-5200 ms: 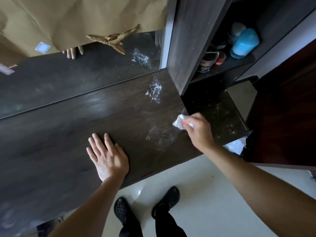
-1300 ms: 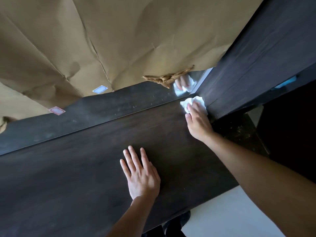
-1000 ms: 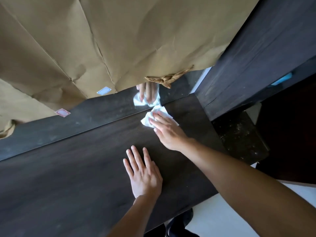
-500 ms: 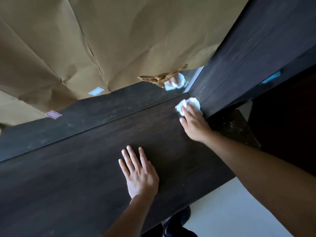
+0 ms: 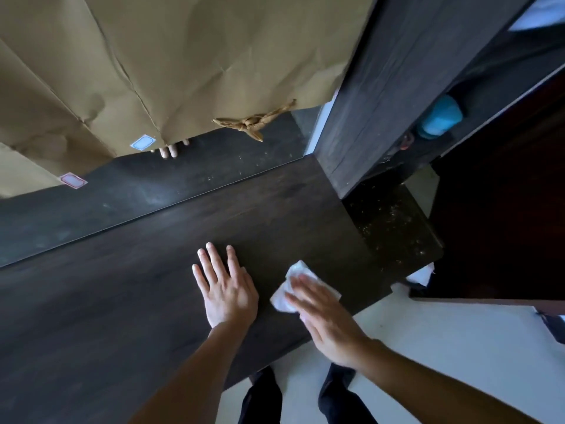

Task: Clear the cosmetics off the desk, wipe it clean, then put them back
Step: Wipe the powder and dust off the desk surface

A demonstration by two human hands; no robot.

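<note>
White tissue (image 5: 301, 275) sits crumpled near the desk's (image 5: 122, 301) front edge, toward its right end. R hand (image 5: 327, 325) presses it down w/ fingers straight and close together, not curled round it; somewhat blurred. L hand (image 5: 227, 289) lies flat on the desk just left of the tissue, fingers spread, holding nothing. Mirror (image 5: 153, 191) runs along the back edge, upper part covered w/ brown paper (image 5: 198, 56). Blue container (image 5: 440, 117) on a shelf past the right end.

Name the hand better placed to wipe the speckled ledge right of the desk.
Right: the right hand presses the tissue on the desk nearest that ledge; the left hand lies flat, empty.
</note>
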